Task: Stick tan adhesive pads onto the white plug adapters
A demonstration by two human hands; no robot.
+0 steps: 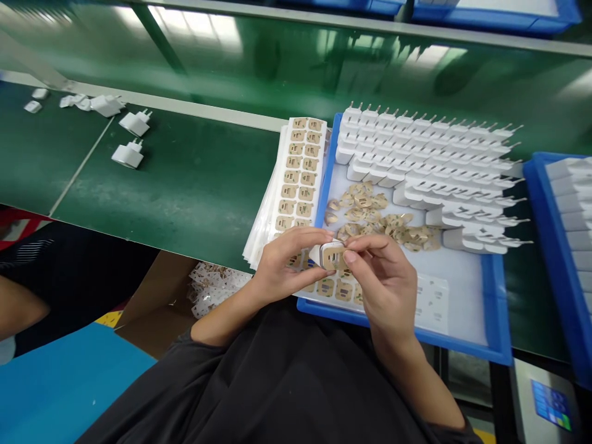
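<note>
My left hand [283, 262] is closed around a small white plug charger [315, 254], its flat end turned to the right. Over that end lies a tan sticker [330, 256] with small cut-outs. The thumb and forefinger of my right hand [388, 280] pinch the sticker's right edge. Whether it is fully stuck down I cannot tell. Beneath both hands are sheets of tan stickers [296, 179], partly covered by my fingers. Just beyond my right hand, loose tan pieces [365, 200] lie heaped in a blue tray [497, 320].
Rows of white chargers [398, 151] stand in the tray, prongs up. Another blue tray [543, 234] is at the right. Several chargers [128, 154] lie far left on the green table [194, 185]. A cardboard box [155, 296] of scraps sits below. Another person's arm [18, 308] shows at left.
</note>
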